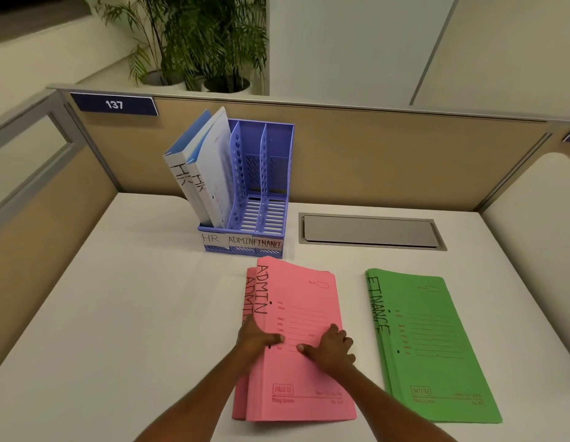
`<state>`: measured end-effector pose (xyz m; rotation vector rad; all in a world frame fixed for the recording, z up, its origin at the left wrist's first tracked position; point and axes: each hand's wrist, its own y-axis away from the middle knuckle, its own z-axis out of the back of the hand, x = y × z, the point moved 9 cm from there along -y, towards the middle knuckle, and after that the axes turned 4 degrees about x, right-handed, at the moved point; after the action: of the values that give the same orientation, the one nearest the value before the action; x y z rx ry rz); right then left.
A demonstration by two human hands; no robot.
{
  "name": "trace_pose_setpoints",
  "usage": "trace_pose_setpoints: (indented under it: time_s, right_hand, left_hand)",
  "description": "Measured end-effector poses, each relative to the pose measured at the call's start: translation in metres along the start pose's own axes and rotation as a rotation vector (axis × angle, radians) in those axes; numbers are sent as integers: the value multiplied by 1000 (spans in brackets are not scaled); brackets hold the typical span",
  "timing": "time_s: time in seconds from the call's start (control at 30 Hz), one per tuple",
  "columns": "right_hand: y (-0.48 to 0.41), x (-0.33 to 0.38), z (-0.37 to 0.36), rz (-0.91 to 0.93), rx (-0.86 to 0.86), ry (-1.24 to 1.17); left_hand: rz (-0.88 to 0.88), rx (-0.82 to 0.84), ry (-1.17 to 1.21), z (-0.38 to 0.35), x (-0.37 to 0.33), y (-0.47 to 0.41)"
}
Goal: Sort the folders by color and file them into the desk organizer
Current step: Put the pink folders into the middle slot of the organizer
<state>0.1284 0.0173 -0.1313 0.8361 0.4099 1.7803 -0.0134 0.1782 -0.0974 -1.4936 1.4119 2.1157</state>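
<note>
A pile of pink folders [304, 298] marked ADMIN lies on the white desk in front of me. My left hand [256, 341] grips the pile's left edge, thumb on top and fingers underneath. My right hand [333, 347] rests flat on the top pink folder. To the right lies a pile of green folders [436, 352] marked FINANCE. Behind stands a blue desk organizer [270, 173] with slots labelled HR, ADMIN and FINANCE. Two white and blue folders [202, 167] marked HR lean in its left slot; the other two slots hold nothing.
A grey cable hatch [371, 231] is set into the desk right of the organizer. Tan partition walls [404, 154] enclose the desk at the back and both sides. Potted plants [207, 43] stand beyond the back partition.
</note>
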Motion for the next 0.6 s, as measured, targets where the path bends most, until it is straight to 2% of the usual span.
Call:
trace_pose_setpoints:
  time_s: [0.23, 0.43, 0.6]
  right_hand:
    - [3, 1, 9, -14, -14, -64]
    - [-1, 12, 40, -35, -118, -556]
    - [-11, 33, 62, 10, -103, -742]
  left_hand:
    - [-54, 92, 92, -8, -13, 5]
    - [-89, 159, 181, -3, -32, 5]
    - [-106, 214, 194, 6, -50, 5]
